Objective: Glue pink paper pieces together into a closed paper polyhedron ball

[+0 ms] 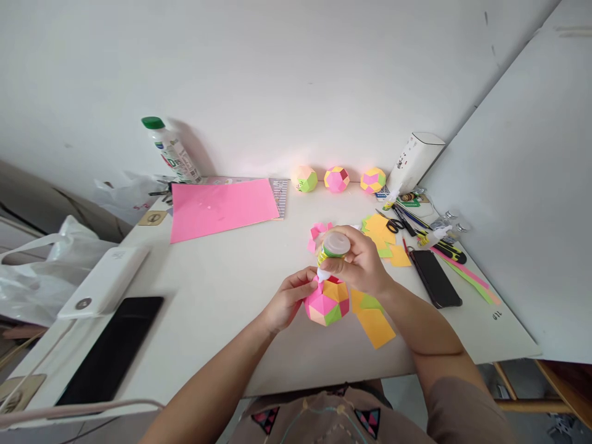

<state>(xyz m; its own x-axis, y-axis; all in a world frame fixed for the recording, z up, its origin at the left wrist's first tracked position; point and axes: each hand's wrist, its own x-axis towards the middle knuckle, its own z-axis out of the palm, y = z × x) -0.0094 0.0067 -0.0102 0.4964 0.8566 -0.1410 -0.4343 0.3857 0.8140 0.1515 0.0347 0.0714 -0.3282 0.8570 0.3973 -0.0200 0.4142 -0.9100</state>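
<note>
My left hand pinches the upper left edge of a faceted paper ball made of pink, orange, green and peach pieces. An opening shows at the ball's top. In my right hand is a glue bottle, tipped upside down, its white nozzle at the ball's edge close to my left fingertips. Just behind my hands lies a small pink folded paper piece. Orange and green paper squares lie to the right of the ball.
Three finished-looking paper balls stand along the wall. A pink sheet lies at the back left near a bottle with a green cap. Scissors, a second glue bottle and a black phone lie on the right.
</note>
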